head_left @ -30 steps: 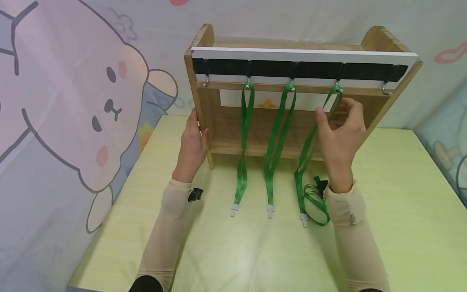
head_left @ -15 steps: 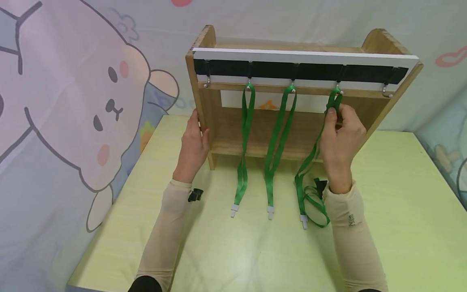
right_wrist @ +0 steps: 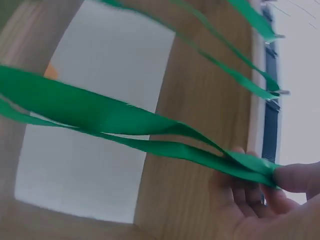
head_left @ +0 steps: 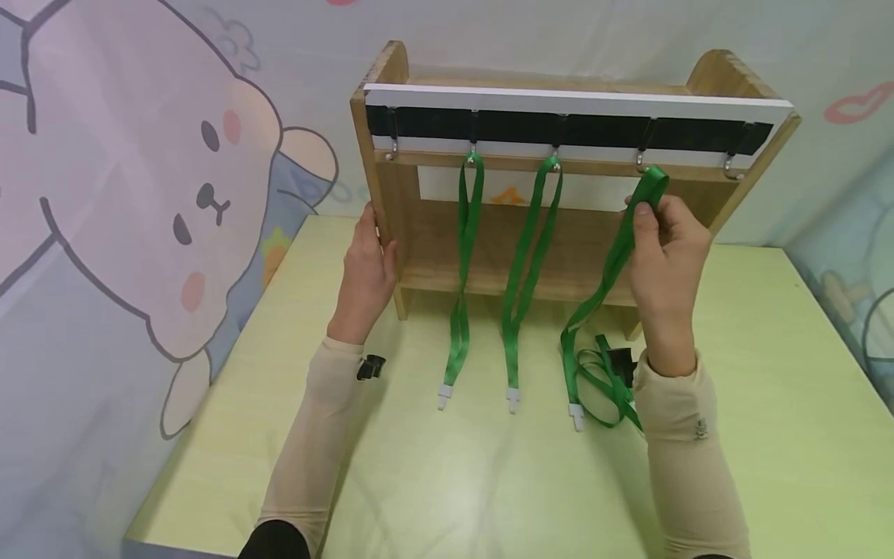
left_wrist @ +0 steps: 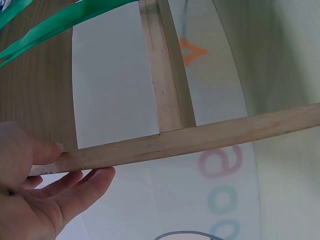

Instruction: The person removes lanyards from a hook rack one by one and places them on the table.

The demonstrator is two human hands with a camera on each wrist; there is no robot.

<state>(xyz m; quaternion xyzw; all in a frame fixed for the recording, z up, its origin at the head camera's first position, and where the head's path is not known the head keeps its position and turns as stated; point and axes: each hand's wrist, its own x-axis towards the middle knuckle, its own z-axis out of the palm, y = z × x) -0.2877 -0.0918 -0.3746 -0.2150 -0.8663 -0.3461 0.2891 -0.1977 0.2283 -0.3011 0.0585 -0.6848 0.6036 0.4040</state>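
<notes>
Pinching one lanyard [head_left: 615, 260], thumb to fingers, my right hand [head_left: 670, 260] is near five hooks [head_left: 639, 158], two bearing other lanyards [head_left: 512, 349]; my left hand [head_left: 363, 279] grips the rack [head_left: 492, 248]. Only the head view shows one green coil [head_left: 618, 390] on the table [head_left: 447, 481].

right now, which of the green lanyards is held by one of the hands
The rightmost outstretched lanyard, its upper loop pinched by the right hand. The left lanyard and middle lanyard hang from hooks, untouched; the coiled lanyard lies on the table.
</notes>
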